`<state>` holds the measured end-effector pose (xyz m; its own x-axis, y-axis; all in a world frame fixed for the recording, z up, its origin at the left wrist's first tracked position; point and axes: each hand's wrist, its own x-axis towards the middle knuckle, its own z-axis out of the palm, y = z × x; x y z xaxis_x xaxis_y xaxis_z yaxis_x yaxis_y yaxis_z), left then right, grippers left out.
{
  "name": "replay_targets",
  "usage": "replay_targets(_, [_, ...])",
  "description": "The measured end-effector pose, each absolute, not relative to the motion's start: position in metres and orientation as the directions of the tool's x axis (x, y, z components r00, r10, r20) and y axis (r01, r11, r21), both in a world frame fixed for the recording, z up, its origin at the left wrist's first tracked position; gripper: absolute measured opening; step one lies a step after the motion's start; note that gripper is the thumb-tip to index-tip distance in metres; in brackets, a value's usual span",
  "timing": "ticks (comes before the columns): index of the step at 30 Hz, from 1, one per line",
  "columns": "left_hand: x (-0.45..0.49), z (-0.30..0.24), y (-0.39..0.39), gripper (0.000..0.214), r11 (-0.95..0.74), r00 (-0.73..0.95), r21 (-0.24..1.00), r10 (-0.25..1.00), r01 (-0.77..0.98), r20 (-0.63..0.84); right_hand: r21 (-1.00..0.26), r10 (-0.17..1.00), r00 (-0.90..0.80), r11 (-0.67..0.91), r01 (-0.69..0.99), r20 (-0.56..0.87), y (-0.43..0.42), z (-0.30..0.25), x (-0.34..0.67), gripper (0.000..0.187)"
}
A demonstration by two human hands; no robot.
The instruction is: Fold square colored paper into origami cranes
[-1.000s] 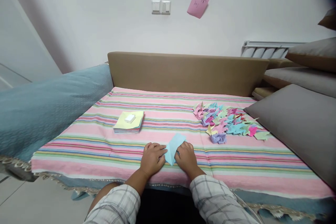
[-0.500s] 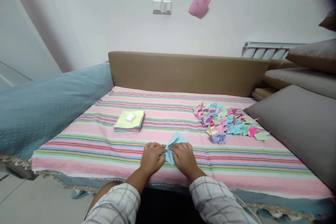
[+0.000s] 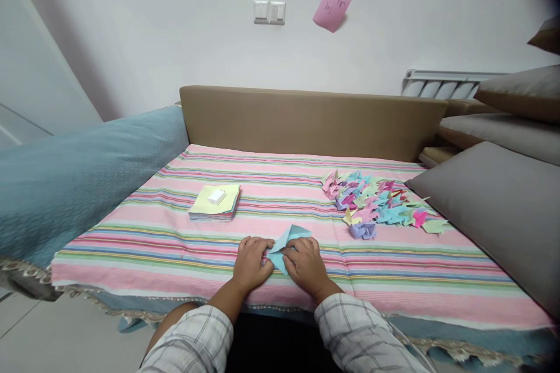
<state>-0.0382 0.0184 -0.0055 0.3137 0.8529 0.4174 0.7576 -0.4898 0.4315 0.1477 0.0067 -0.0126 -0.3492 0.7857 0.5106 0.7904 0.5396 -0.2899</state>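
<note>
A light blue sheet of origami paper [image 3: 283,243], partly folded with a flap standing up, lies on the striped cloth between my hands. My left hand [image 3: 251,261] pinches its left edge, thumb and fingertips bent close to the paper. On the other side, my right hand [image 3: 306,262] grips the sheet with curled fingers, its thumb and index finger reaching toward the middle. Parts of the paper are hidden beneath the right fingers. Off to the right sits a heap of small folded paper cranes [image 3: 376,201] in many colours.
A stack of square paper [image 3: 205,210] with a small white plug adapter [image 3: 216,196] on top lies to the left. Grey cushions [image 3: 490,198] are piled at the right. Behind the striped cloth [image 3: 280,175] rises a brown backrest [image 3: 306,122].
The blue paper's upper flap has folded over toward the lower left, between the hands. Both hands stay nearly in place, with small finger shifts.
</note>
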Motion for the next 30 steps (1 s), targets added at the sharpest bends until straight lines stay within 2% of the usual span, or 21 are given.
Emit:
replay_targets(3, [-0.039, -0.004, 0.018, 0.044, -0.492, 0.328, 0.419, 0.853, 0.763, 0.405, -0.275, 0.783, -0.358, 0.542, 0.794, 0.509, 0.007, -0.013, 0.148, 0.017])
replay_targets(7, [-0.039, -0.006, 0.020, 0.044, -0.487, 0.336, 0.387, 0.854, 0.783, 0.397, -0.264, 0.772, -0.367, 0.553, 0.790, 0.519, 0.006, -0.012, 0.147, 0.017])
replay_targets(10, [-0.039, -0.009, 0.024, 0.046, -0.485, 0.344, 0.373, 0.857, 0.791, 0.384, -0.289, 0.742, -0.341, 0.576, 0.765, 0.577, 0.005, -0.015, 0.149, 0.016])
replay_targets(12, [-0.040, -0.010, 0.026, 0.049, -0.474, 0.342, 0.372, 0.864, 0.798, 0.369, -0.351, 0.706, -0.223, 0.569, 0.744, 0.672, 0.006, -0.021, 0.154, 0.017])
replay_targets(14, [-0.041, -0.011, 0.027, 0.051, -0.463, 0.338, 0.375, 0.873, 0.803, 0.353, -0.482, 0.664, 0.020, 0.520, 0.705, 0.747, 0.009, -0.028, 0.159, 0.019])
replay_targets(16, [-0.041, -0.011, 0.028, 0.051, -0.455, 0.335, 0.377, 0.878, 0.807, 0.342, -0.660, 0.674, 0.251, 0.458, 0.595, 0.695, 0.015, -0.033, 0.163, 0.023])
replay_targets(17, [-0.041, -0.011, 0.028, 0.051, -0.453, 0.334, 0.376, 0.879, 0.808, 0.340, -0.739, 0.711, 0.305, 0.440, 0.510, 0.634, 0.017, -0.035, 0.165, 0.026])
replay_targets(20, [-0.041, -0.011, 0.028, 0.050, -0.453, 0.333, 0.373, 0.878, 0.810, 0.343, -0.862, 0.841, 0.239, 0.416, 0.290, 0.486, 0.023, -0.036, 0.168, 0.038])
replay_targets(22, [-0.041, -0.012, 0.029, 0.050, -0.458, 0.337, 0.370, 0.876, 0.808, 0.346, -0.878, 0.882, 0.139, 0.410, 0.246, 0.450, 0.025, -0.035, 0.169, 0.046])
replay_targets(25, [-0.041, -0.012, 0.029, 0.050, -0.459, 0.337, 0.370, 0.875, 0.808, 0.348, -0.878, 0.903, 0.073, 0.389, 0.280, 0.424, 0.025, -0.035, 0.171, 0.053])
replay_targets(30, [-0.041, -0.012, 0.029, 0.051, -0.461, 0.333, 0.374, 0.872, 0.805, 0.358, -0.854, 0.910, 0.060, 0.360, 0.375, 0.410, 0.026, -0.034, 0.175, 0.053])
